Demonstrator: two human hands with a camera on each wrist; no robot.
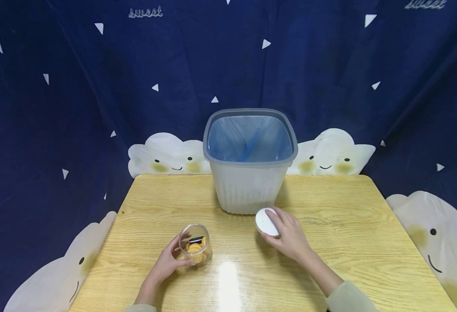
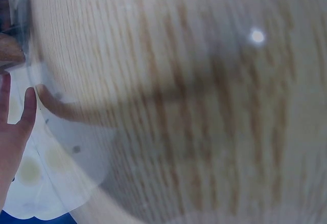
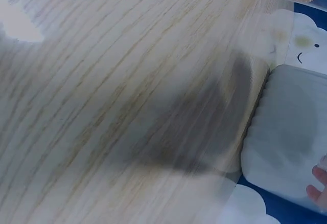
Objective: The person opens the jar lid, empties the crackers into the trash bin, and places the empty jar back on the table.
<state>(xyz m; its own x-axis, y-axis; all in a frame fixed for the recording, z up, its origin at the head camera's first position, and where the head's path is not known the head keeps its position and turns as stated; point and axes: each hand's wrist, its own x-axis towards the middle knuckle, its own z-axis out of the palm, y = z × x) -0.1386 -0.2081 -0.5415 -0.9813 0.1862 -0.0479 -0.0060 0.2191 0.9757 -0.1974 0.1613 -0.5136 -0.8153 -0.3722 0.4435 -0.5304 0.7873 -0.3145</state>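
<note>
Okay, looks like mid-job on an open container. Got a clear round plastic jar gripped in the left hand, with fingers curled round the left side and thumb along the near side. Mouth facing up, over the near-left part of the yellowish wood-grain table; can't tell if touching down or lifted a touch. Inside, some round orange-yellow biscuits plus a black-and-white sandwich cookie.

Over in the right hand, a flat round white lid, pinched at the edge between thumb and fingers. Near the base of a whitish translucent plastic bin with a bluish film liner, and well apart from the jar.

Would call this the lid-off stage, honestly. Can't tell whether opening up or about to close. Either way, next move probably calls for a steady left grip, mouth kept level, and on the right, either setting the lid down flat or lining up squarely with the jar. Would watch for tipping too, given loose biscuits inside.
</note>
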